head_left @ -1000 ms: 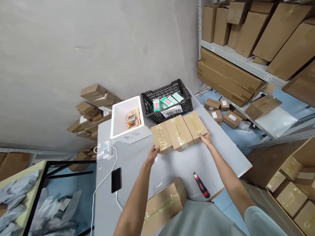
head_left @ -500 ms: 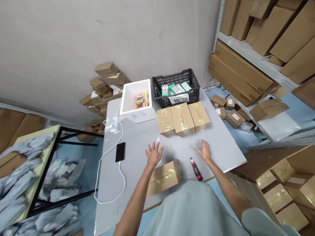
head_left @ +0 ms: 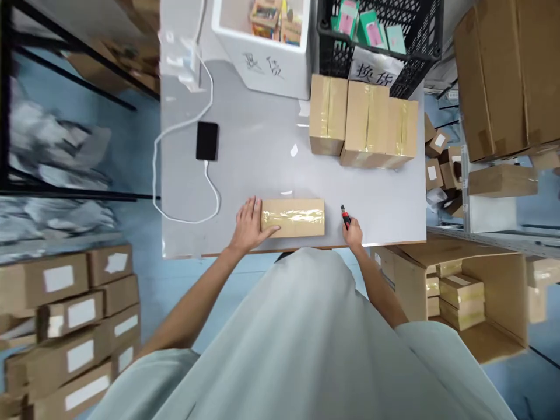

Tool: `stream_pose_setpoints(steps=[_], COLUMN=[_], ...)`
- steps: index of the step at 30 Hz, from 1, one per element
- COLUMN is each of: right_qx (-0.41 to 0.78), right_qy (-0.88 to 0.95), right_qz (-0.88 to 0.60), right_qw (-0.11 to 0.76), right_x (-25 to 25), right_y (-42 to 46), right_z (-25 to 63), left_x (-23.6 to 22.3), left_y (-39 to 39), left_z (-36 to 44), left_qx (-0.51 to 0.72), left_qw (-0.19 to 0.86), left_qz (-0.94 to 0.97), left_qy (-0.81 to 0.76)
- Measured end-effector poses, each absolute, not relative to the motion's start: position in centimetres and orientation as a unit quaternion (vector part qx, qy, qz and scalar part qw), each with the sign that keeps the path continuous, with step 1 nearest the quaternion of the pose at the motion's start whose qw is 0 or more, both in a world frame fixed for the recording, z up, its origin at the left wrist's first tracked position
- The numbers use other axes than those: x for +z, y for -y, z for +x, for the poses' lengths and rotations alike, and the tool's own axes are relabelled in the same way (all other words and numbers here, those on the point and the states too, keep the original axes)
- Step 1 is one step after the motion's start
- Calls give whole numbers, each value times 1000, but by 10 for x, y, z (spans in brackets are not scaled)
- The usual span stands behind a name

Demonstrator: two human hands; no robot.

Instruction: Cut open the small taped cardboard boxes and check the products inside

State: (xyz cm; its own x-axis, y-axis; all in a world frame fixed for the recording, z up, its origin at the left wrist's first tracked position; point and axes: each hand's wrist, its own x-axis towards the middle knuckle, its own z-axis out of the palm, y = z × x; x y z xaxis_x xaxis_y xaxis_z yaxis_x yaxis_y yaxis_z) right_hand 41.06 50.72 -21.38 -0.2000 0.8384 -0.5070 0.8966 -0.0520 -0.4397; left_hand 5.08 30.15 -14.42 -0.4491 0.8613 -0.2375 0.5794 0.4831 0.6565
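A taped cardboard box (head_left: 301,217) lies lengthwise near the front edge of the table. My left hand (head_left: 251,226) rests against its left end, with the fingers stretched out and the thumb along the near side. To the right of the box, my right hand (head_left: 352,233) is closed around a red and black utility knife (head_left: 346,217), whose tip points away from me. Three more taped boxes (head_left: 366,122) stand side by side farther back on the table.
A white foam box (head_left: 275,73) and a black crate (head_left: 420,44) holding small packages stand at the back. On the left lie a phone (head_left: 207,140) and its white cable (head_left: 154,169). Stacked cartons (head_left: 70,315) are at lower left; a large open carton (head_left: 507,291) is at right.
My left hand has come down onto the single box's left end, and the box lies straighter. My right hand has picked up the utility knife. The view has tilted downward.
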Motion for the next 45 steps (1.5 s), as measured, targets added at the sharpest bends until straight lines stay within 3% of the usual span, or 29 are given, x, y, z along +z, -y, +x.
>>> stream_pose_setpoints(steps=[5, 12, 18, 22, 26, 32, 45], right_qx=[-300, -278, -237, -202, -132, -88, -74], right_qy=[-683, -780, -876, -908, -903, -889, -876], right_qz=[662, 560, 392, 230, 168, 135, 134], right_qw=[67, -28, 149, 286, 372, 428, 458], right_x=[-190, -100, -30, -11, -1, 12, 22], right_y=[-512, -512, -491, -468, -457, -458, -461], right_z=[403, 369, 295, 232, 186, 163, 152], left_x=[-163, -183, -176, -173, -173, -175, -178], left_y=[-302, -298, -297, -299, -301, -301, -301], left_z=[42, 28, 29, 31, 34, 36, 38], left_qx=[330, 339, 330, 339, 352, 382, 396], left_qw=[319, 354, 374, 383, 389, 391, 373], left_qz=[455, 515, 526, 519, 511, 504, 517], left_qy=[-763, -703, -689, -685, -681, -669, -660])
